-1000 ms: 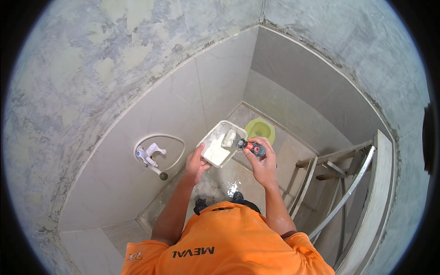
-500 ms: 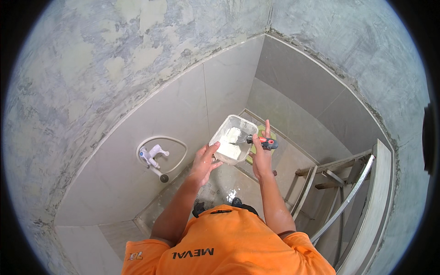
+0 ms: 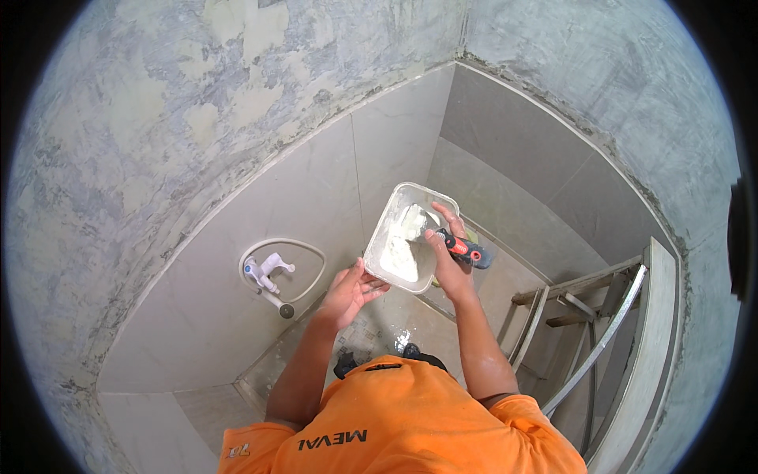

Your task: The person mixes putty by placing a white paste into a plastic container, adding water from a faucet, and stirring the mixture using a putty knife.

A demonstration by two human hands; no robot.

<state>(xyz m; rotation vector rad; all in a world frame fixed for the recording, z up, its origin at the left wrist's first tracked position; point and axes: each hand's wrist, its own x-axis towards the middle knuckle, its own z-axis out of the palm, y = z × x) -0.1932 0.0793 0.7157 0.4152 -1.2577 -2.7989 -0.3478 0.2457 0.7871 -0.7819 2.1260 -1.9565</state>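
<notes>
Between my hands is a translucent rectangular plastic tub point(image 3: 381, 231) with white paste point(image 3: 398, 257) inside, tilted so that I look into it. My left hand point(image 3: 347, 296) supports its near left corner, thumb at the rim and fingers underneath. On the right side, my right hand point(image 3: 452, 272) grips a putty knife point(image 3: 459, 246) by its black and red handle. The knife's working end reaches over the tub's right rim to the paste; its blade is mostly hidden by paste and fingers.
A white tap point(image 3: 267, 271) with a looped hose is fixed to the tiled wall at left. At right leans a wooden ladder-like frame point(image 3: 632, 347) with a metal strip. White splashes point(image 3: 403, 338) mark the floor by my shoes. A greenish object point(image 3: 471, 236) sits partly hidden behind my right hand.
The tub has risen slightly and tilted more toward me. My right hand has shifted toward it, bringing the putty knife's end further in, with the handle now slanting down to the right.
</notes>
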